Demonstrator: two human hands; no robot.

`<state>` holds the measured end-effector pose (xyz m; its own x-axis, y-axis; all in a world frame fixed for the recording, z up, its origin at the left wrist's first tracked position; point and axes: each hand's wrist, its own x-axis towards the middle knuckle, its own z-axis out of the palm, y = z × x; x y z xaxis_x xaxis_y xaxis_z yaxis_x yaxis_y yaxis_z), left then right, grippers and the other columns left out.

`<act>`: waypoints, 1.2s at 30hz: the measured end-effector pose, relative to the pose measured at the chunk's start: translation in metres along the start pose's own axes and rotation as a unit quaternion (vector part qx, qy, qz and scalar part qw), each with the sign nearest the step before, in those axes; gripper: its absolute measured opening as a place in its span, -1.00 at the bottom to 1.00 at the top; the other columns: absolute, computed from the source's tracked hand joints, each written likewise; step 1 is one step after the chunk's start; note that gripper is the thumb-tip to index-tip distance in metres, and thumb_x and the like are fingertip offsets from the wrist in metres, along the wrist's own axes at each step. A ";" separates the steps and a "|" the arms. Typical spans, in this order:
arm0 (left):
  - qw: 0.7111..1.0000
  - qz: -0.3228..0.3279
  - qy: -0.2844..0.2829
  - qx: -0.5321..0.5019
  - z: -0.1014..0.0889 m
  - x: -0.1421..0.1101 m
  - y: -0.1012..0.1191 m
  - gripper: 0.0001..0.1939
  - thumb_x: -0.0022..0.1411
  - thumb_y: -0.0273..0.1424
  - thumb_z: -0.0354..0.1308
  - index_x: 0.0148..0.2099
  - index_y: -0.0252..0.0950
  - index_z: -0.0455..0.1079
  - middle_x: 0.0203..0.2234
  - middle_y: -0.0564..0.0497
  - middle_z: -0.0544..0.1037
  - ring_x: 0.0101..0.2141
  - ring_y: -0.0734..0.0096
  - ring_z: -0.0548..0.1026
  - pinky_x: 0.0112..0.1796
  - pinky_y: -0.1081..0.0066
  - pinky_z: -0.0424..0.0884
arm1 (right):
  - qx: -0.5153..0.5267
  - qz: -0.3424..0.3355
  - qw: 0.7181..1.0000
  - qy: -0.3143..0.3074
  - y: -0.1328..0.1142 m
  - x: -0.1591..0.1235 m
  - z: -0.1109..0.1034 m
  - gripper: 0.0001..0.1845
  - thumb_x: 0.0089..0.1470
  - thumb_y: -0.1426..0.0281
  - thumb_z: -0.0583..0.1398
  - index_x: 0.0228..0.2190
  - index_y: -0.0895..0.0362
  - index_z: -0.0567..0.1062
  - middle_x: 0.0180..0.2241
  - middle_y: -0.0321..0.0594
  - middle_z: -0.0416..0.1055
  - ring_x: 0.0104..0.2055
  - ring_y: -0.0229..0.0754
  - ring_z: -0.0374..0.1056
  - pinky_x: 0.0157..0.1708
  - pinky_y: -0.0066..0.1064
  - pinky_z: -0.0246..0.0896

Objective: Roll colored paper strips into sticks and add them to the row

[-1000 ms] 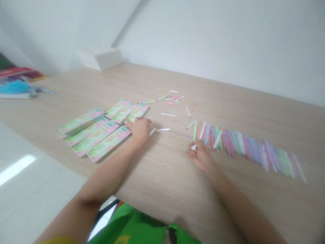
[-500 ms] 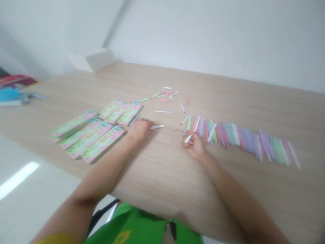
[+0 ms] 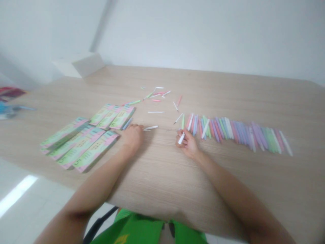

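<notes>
In my right hand [image 3: 189, 145] is a short white pen barrel [image 3: 181, 138], pinched by the fingers and slanting down toward me. Just beyond it a row of pastel pen barrels [image 3: 220, 130] in pink, blue, green, white and purple runs off to the right. My left hand [image 3: 133, 136] rests on the table with curled fingers; whatever lies under them is hidden. Close to its fingertips are a white pen piece [image 3: 151, 127] and a thin strip. A blue pen piece [image 3: 127, 123] lies between that hand and the boxes.
Several green-and-pink boxes [image 3: 96, 149] lie in two groups at the left. Loose refills and coloured pen pieces [image 3: 156, 100] are scattered farther back. A white box [image 3: 88, 64] stands near the wall, and blue and red items [image 3: 10, 98] sit at the far left.
The whole view has shifted slightly. My left hand has drawn a little left, away from the white pen piece. The white barrel in my right hand has tipped a bit steeper.
</notes>
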<state>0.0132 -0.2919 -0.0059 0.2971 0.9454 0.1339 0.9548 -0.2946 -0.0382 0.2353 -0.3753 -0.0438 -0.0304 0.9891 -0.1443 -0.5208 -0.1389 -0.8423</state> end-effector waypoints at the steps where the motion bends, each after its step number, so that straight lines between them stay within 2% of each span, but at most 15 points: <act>1: 1.000 -0.003 0.006 -0.001 -0.001 -0.001 0.000 -0.59 0.25 -0.51 -0.14 -0.04 -0.24 0.49 -0.19 -0.19 0.56 -0.11 0.09 0.46 -0.22 0.24 0.40 | 0.001 -0.004 1.000 0.002 0.000 0.000 0.001 -0.46 0.06 -0.12 0.06 -0.59 0.08 0.20 -0.76 -0.54 -0.21 -0.72 -0.41 -0.34 -0.68 -0.51 -0.30; 4: 1.000 -0.020 0.023 0.000 -0.004 -0.003 -0.002 -0.60 0.27 -0.46 -0.14 -0.02 -0.21 0.48 -0.18 -0.17 0.55 -0.10 0.09 0.46 -0.24 0.26 0.40 | -0.010 -0.008 1.000 0.029 0.000 0.000 0.004 -0.43 0.06 -0.14 0.03 -0.62 0.08 0.21 -0.75 -0.51 -0.19 -0.72 -0.41 -0.30 -0.68 -0.51 -0.29; 8: 1.000 0.005 -0.007 0.005 -0.001 0.004 -0.005 -0.60 0.28 -0.43 -0.14 -0.01 -0.22 0.48 -0.15 -0.17 0.55 -0.10 0.12 0.46 -0.21 0.28 0.39 | -0.031 -0.009 0.998 0.061 0.003 0.002 0.004 -0.44 0.04 -0.11 0.04 -0.66 0.08 0.18 -0.74 -0.47 -0.12 -0.71 -0.39 -0.21 -0.67 -0.49 -0.25; 11: 0.999 0.043 -0.024 0.000 0.005 0.009 -0.005 -0.60 0.28 -0.44 -0.14 -0.01 -0.23 0.48 -0.15 -0.16 0.55 -0.07 0.14 0.45 -0.19 0.31 0.38 | -0.020 -0.011 0.998 0.056 0.004 0.002 0.004 -0.47 0.05 -0.07 0.03 -0.66 0.07 0.15 -0.72 -0.47 -0.13 -0.70 -0.38 -0.23 -0.67 -0.50 -0.24; 15: 0.999 0.051 -0.011 0.013 0.008 0.003 0.000 -0.59 0.27 -0.50 -0.17 -0.07 -0.27 0.49 -0.17 -0.17 0.55 -0.09 0.09 0.43 -0.22 0.27 0.37 | 0.006 -0.006 0.999 0.036 0.002 0.001 0.002 -0.51 0.06 -0.03 0.02 -0.64 0.06 0.10 -0.68 -0.46 -0.11 -0.68 -0.37 -0.21 -0.66 -0.50 -0.20; 21: 0.996 0.083 -0.002 0.016 0.009 -0.008 0.016 -0.62 0.29 -0.55 -0.18 -0.13 -0.36 0.49 -0.19 -0.23 0.53 -0.04 0.06 0.36 -0.21 0.27 0.36 | -0.013 -0.025 0.997 0.069 0.000 0.000 0.007 -0.52 0.02 -0.02 0.05 -0.63 0.06 0.05 -0.64 -0.42 -0.06 -0.62 -0.33 -0.12 -0.64 -0.51 -0.11; 25: 0.996 0.083 -0.012 0.026 0.014 -0.009 0.024 -0.63 0.30 -0.55 -0.16 -0.15 -0.39 0.49 -0.24 -0.24 0.51 -0.12 0.05 0.38 -0.20 0.24 0.36 | -0.018 -0.034 0.997 0.069 -0.002 -0.003 0.011 -0.55 0.04 0.02 0.04 -0.63 0.05 0.05 -0.62 -0.40 -0.05 -0.60 -0.32 -0.09 -0.63 -0.49 -0.06; 29: 0.997 0.068 0.008 0.031 0.020 -0.015 0.028 -0.65 0.30 -0.55 -0.16 -0.16 -0.41 0.48 -0.23 -0.25 0.48 -0.14 0.06 0.37 -0.22 0.25 0.37 | -0.003 -0.037 0.998 0.059 0.000 -0.003 0.008 -0.57 0.10 0.07 0.01 -0.62 0.06 0.08 -0.62 -0.39 -0.01 -0.61 -0.32 -0.04 -0.61 -0.47 -0.01; 33: 0.998 0.046 0.017 0.029 0.021 -0.021 0.031 -0.65 0.31 -0.53 -0.16 -0.17 -0.41 0.48 -0.22 -0.27 0.45 -0.12 0.05 0.36 -0.23 0.25 0.38 | 0.007 -0.058 0.996 0.072 0.009 -0.001 0.008 -0.62 0.07 0.09 0.10 -0.57 0.06 0.15 -0.62 -0.39 0.09 -0.59 -0.32 0.08 -0.58 -0.48 0.08; 36: 0.998 0.054 0.027 0.008 0.019 -0.022 0.033 -0.67 0.32 -0.50 -0.15 -0.11 -0.34 0.46 -0.17 -0.24 0.45 -0.08 0.07 0.35 -0.21 0.26 0.38 | -0.038 -0.037 0.993 0.108 0.014 -0.002 0.011 -0.65 0.04 0.07 0.14 -0.51 0.06 0.23 -0.58 -0.37 0.23 -0.54 -0.29 0.25 -0.48 -0.42 0.23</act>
<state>0.0379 -0.3194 -0.0289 0.3975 0.8993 0.1821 0.9176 -0.3913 -0.0706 0.2182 -0.3788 -0.0495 0.1933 0.9643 -0.1812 -0.4486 -0.0774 -0.8904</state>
